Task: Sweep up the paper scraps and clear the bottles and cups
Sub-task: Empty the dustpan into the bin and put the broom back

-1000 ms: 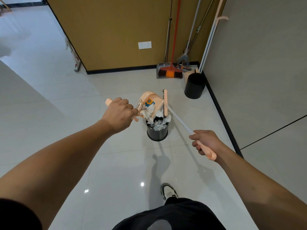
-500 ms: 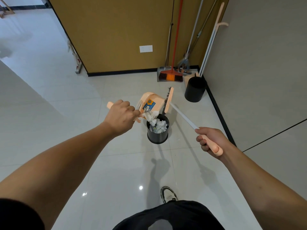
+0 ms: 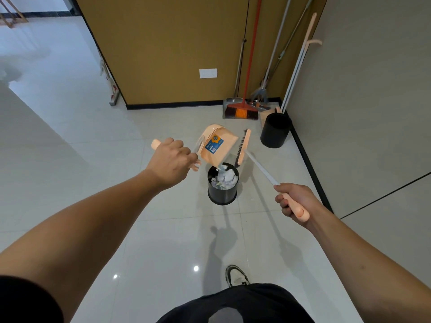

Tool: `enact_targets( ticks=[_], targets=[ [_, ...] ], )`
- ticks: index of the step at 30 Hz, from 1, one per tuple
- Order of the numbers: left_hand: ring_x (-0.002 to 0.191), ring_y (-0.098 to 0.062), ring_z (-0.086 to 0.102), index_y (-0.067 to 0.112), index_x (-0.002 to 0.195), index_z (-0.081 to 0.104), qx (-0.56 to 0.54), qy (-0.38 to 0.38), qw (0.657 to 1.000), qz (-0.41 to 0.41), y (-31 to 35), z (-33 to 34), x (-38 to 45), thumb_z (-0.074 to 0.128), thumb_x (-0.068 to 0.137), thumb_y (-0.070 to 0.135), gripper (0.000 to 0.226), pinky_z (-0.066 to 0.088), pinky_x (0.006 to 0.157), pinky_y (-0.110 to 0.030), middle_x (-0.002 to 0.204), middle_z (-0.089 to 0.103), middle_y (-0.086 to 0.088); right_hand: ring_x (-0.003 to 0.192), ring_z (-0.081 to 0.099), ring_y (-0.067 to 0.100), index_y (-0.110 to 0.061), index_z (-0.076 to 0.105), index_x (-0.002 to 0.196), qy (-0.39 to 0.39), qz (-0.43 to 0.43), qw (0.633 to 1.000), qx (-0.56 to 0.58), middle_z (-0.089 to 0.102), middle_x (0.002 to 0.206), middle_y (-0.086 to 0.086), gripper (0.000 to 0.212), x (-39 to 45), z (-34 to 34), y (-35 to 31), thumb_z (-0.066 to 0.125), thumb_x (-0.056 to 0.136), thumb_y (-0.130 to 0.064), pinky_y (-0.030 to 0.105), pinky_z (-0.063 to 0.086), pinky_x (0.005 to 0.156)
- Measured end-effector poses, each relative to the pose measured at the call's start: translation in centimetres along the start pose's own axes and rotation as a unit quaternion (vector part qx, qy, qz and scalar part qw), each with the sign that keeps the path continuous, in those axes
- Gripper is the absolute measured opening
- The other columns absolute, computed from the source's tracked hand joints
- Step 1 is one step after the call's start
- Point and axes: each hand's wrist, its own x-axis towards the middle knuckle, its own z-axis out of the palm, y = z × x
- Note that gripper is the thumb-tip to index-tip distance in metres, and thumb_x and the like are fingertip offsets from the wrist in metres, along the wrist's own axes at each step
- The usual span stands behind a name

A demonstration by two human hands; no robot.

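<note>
With the left hand (image 3: 171,163) clenched on the tipped peach plastic dustpan (image 3: 215,145) and the right hand (image 3: 295,201) around the peach-handled broom (image 3: 261,169), white paper scraps (image 3: 225,177) fill the small black bin (image 3: 222,185), so sweeping looks nearly done.

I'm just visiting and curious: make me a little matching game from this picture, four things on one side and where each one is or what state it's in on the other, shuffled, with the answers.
Things:
1. peach dustpan
2. peach broom
3. near black bin
4. far black bin

Places or states:
A. stands near the corner by the leaning cleaning tools
B. held by its long handle in the right hand
C. tipped over a bin, held by the left hand
D. on the floor, filled with crumpled paper scraps

Pairs: 1-C, 2-B, 3-D, 4-A
</note>
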Motion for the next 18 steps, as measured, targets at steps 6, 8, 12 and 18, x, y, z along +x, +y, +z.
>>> enact_targets(
  ticks=[6,8,12,18],
  targets=[
    [0.052,-0.024,0.043,0.013,0.080,0.074,-0.003,0.007,0.998,-0.067,-0.3,0.6,-1.8,0.074,0.071,0.006,0.011,0.027,0.054,-0.030,0.054,0.057,-0.003,0.044,0.041,0.013,-0.009,0.061,0.105,0.020,-0.013,1.000,-0.017,0.051,0.060,0.006,0.020,-0.5,-0.3,0.8,0.068,0.087,-0.013,0.021,0.031,0.036],
    [0.051,-0.027,0.044,0.011,0.075,0.072,-0.003,0.011,0.994,-0.113,-0.1,1.1,-2.5,0.074,0.070,0.004,0.009,0.030,0.054,-0.030,0.053,0.056,-0.005,0.043,0.041,0.013,-0.011,0.062,0.105,0.037,-0.015,0.999,-0.025,0.052,0.061,0.006,0.021,-0.5,-0.6,1.2,0.070,0.085,-0.013,0.022,0.032,0.037],
    [0.048,-0.030,0.048,0.005,0.067,0.064,-0.020,0.012,0.981,-0.195,0.3,1.8,-3.6,0.073,0.063,-0.002,0.012,0.027,0.052,-0.029,0.051,0.054,-0.011,0.042,0.043,0.014,-0.007,0.063,0.100,0.071,-0.014,0.996,-0.053,0.052,0.062,0.008,0.019,-0.4,-1.4,2.4,0.070,0.083,-0.013,0.021,0.033,0.039],
    [0.053,-0.028,0.038,0.013,0.066,0.046,-0.057,-0.050,0.945,-0.317,-0.3,3.7,-6.7,0.064,0.071,0.005,0.020,0.023,0.049,-0.028,0.056,0.055,-0.012,0.044,0.045,0.016,0.002,0.061,0.100,0.124,0.042,0.986,-0.104,0.051,0.072,0.014,0.017,0.5,-2.3,5.0,0.068,0.087,-0.006,0.018,0.033,0.033]
  ],
)
